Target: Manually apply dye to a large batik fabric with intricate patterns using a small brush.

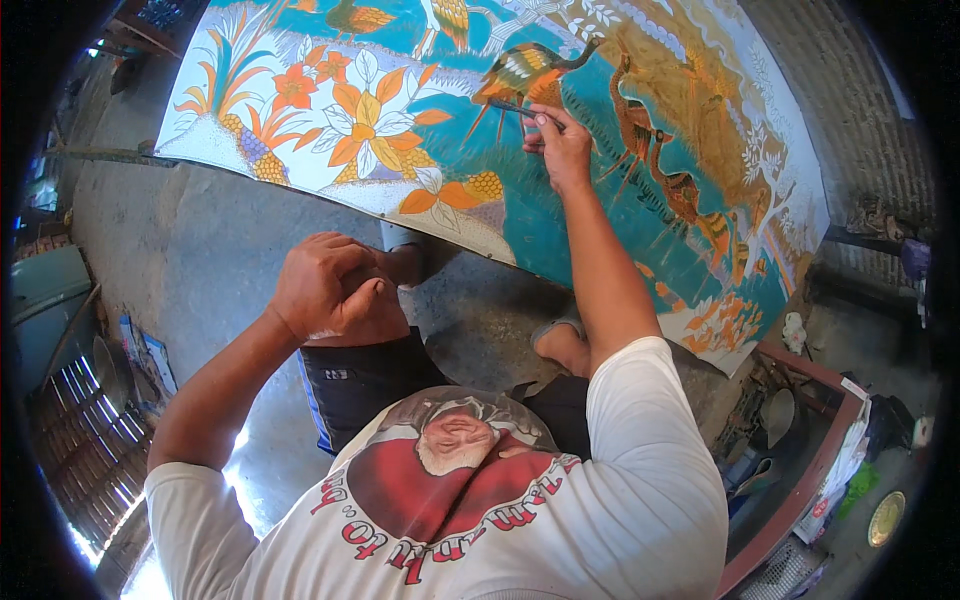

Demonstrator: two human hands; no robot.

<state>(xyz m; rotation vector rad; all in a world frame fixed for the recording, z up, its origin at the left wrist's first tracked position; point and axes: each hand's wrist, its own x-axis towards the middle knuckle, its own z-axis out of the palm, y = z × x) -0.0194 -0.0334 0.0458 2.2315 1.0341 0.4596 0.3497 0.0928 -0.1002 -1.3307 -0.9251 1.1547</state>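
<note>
A large painted cloth (pixel 530 205) stretches out in front of me, with teal water, orange flowers and long-necked birds. My right hand (pixel 558 148) pinches a thin dark paintbrush (pixel 515 108) between thumb and fingers. The brush points left, its tip at the lower body of a brown and orange bird (pixel 520 72); whether it touches the cloth I cannot tell. Over my bent left knee (pixel 385 320), my left hand (pixel 328 288) is closed in a loose fist, back of the hand upward. Nothing shows in it, and it is apart from the cloth.
Grey concrete floor (pixel 180 235) lies below the cloth. A reddish wooden frame (pixel 800 500) with papers and odds and ends stands at the lower right. Corrugated sheeting (pixel 825 90) rises at the right, and a slatted bamboo panel (pixel 90 440) is at the lower left.
</note>
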